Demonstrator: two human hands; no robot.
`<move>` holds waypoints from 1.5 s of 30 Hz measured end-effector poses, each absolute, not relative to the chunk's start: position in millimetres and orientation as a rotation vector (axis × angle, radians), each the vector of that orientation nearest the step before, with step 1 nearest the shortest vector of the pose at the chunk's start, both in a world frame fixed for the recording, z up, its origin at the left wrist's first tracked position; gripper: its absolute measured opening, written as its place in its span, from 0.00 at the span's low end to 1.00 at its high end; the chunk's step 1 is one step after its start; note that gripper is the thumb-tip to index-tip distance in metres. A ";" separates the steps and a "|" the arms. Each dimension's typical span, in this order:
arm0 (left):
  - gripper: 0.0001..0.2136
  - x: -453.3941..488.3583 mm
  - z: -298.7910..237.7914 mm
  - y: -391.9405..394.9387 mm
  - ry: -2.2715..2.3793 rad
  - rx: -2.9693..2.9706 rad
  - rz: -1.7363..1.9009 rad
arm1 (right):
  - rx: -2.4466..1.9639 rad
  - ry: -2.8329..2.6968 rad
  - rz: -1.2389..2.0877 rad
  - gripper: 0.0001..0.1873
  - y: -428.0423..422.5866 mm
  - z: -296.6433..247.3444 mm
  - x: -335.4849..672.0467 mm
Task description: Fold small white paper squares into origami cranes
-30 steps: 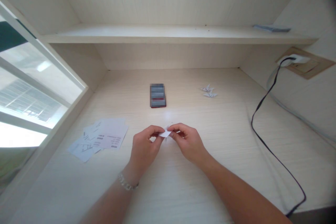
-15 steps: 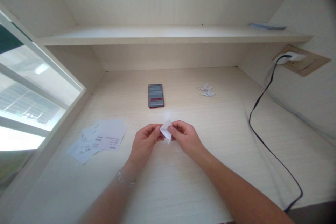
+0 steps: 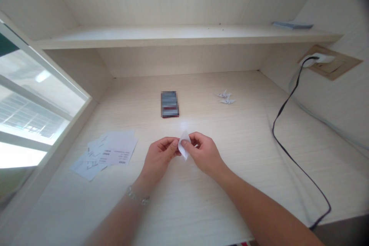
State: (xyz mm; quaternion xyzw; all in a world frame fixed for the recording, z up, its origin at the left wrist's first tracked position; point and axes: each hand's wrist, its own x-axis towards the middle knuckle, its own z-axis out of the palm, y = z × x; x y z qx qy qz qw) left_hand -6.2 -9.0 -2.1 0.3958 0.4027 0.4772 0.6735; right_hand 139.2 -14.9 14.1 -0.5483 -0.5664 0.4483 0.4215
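Observation:
A small folded piece of white paper (image 3: 184, 145) is held upright above the desk, narrow and pointed at top and bottom. My left hand (image 3: 161, 154) pinches its left edge between thumb and fingers. From the other side my right hand (image 3: 203, 151) grips it, the thumb pressed across its face and the fingers behind, partly hidden. Beyond the hands lie two small folded paper pieces with pointed ends, like paper cranes (image 3: 226, 97). Several printed white paper sheets (image 3: 119, 148) overlap to the left of my left hand.
A blurred dark rectangular object (image 3: 170, 104) lies on the desk (image 3: 138, 207) beyond my hands. On the right, a black cable (image 3: 273, 128) runs from a wall socket (image 3: 334, 63) to the front edge. A shelf (image 3: 184, 42) spans the back, with a flat bluish item (image 3: 292, 25) on it.
The folded paper has turned and looks narrower. My right thumb has moved left across its face. The whole view has shifted slightly.

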 end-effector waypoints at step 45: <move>0.11 -5.6 5.8 -7.9 1.289 1.128 1.011 | -1.182 -1.263 1.414 0.14 -6.4 -5.2 139.6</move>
